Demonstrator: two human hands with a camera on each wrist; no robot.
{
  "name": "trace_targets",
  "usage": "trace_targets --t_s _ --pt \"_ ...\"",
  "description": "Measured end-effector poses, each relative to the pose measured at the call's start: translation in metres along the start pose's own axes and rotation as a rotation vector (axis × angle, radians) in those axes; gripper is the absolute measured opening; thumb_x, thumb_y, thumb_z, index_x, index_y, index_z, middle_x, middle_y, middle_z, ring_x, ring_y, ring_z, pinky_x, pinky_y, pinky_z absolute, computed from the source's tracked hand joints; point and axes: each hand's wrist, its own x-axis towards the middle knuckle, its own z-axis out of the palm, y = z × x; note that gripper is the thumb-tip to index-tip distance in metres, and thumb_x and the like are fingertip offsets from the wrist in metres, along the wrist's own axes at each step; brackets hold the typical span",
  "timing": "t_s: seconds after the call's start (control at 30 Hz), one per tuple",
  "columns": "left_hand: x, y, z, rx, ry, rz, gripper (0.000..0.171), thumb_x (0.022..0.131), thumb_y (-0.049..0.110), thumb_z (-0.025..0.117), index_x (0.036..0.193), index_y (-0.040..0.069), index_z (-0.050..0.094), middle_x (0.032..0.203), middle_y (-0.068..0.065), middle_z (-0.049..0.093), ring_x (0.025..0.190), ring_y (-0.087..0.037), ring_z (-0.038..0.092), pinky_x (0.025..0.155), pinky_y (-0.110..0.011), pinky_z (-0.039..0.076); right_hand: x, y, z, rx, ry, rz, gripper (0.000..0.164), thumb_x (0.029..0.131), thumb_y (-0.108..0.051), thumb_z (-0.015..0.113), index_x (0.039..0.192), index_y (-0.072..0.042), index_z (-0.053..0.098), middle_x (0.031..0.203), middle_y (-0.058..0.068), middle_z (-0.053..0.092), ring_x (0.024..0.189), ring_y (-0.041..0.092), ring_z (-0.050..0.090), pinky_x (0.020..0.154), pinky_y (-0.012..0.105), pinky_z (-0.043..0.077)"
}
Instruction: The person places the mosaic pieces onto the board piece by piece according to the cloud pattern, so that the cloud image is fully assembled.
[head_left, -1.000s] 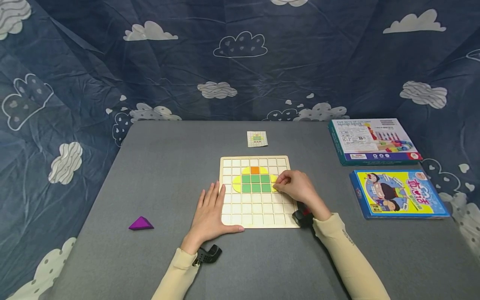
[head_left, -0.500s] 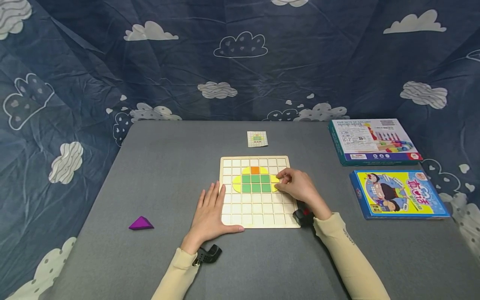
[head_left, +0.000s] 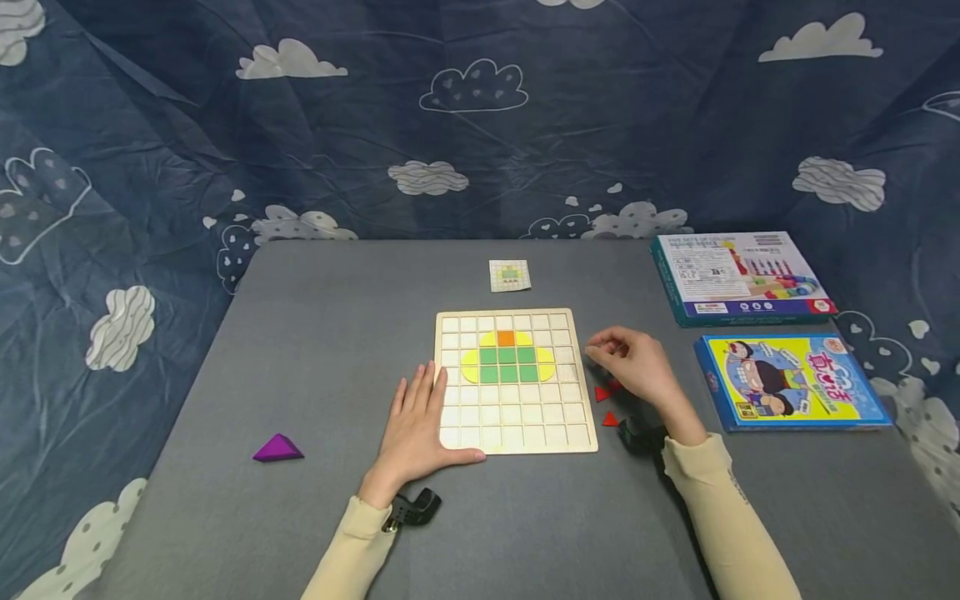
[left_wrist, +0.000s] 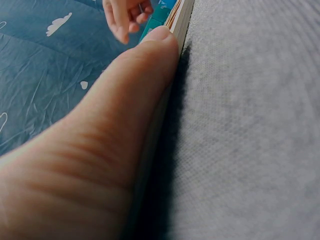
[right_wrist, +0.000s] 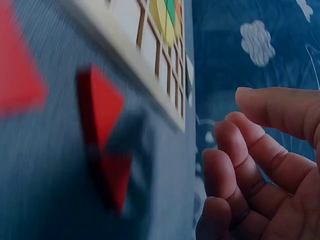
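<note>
A wooden grid board lies in the middle of the grey table. On it, green squares form a block with an orange square above and yellow rounded pieces around them. My left hand rests spread at the board's lower left corner, thumb along its front edge. Off the board's right side hovers my right hand, fingers loosely bent with nothing between them in the right wrist view. Red triangles lie on the table below it, beside the board; the hand partly hides some in the head view.
A small card printed with a coloured grid pattern lies behind the board. Two boxes, one white and green and one blue and yellow, lie at the right. A purple pyramid-shaped piece sits at the left.
My right hand has left the yellow piece at the board's right and moved rightward off the board, uncovering red triangles. The left hand has stayed put. The head view has shifted slightly.
</note>
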Motion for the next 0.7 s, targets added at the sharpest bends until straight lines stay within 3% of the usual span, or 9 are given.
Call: trace_targets --t_s 0.13,0.53,0.7 --pt "0.0 0.0 0.0 -0.003 -0.003 0.001 0.131 0.061 0.086 0.056 0.152 0.004 0.01 0.157 -0.015 0.007 0.143 -0.026 -0.001 0.113 -0.043 -0.002 -0.009 0.012 -0.013 -0.023 0.017 0.011 0.016 0.087 -0.017 0.07 0.095 -0.003 0.069 0.073 0.005 0.057 0.06 0.021 0.046 0.048 0.032 0.035" --pt "0.0 0.0 0.0 0.004 -0.003 0.0 0.131 0.061 0.087 0.055 0.152 0.004 0.01 0.157 -0.016 0.008 0.143 -0.027 0.0 0.113 -0.043 -0.002 -0.023 0.023 -0.026 -0.066 -0.196 0.045 0.018 0.084 -0.016 0.074 0.095 -0.002 0.071 0.079 0.004 0.061 0.067 0.02 0.047 0.057 0.031 0.036" --pt "0.0 0.0 0.0 0.01 0.002 0.001 0.131 0.061 0.086 0.056 0.152 0.004 0.01 0.156 -0.016 0.008 0.143 -0.027 0.001 0.113 -0.043 -0.001 -0.025 0.025 -0.023 -0.078 -0.232 0.049 0.019 0.084 -0.017 0.074 0.094 -0.001 0.071 0.08 0.004 0.06 0.07 0.02 0.047 0.059 0.032 0.036"
